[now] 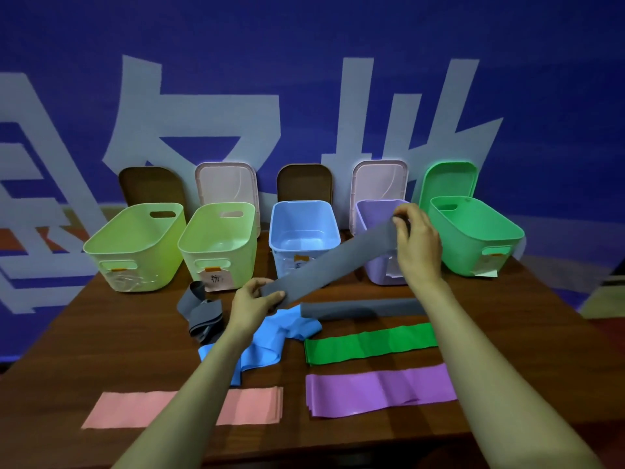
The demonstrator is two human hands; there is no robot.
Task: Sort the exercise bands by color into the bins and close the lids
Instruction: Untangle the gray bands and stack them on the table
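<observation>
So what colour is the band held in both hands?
Grey band, clearest in the head view.

We hold a grey band (333,260) stretched taut above the table (541,319), left hand (255,299) pinching its near end, right hand (417,242) gripping the far end over the purple bin (378,265). Blue (267,343), green (370,343), purple (378,389) and pink (250,406) bands lie below.

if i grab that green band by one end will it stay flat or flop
Probably flop: the green band lies thin and flat on the table, and the similar grey band only spans straight because the left hand and right hand each hold an end. It looks light and unlikely to roll.
</observation>
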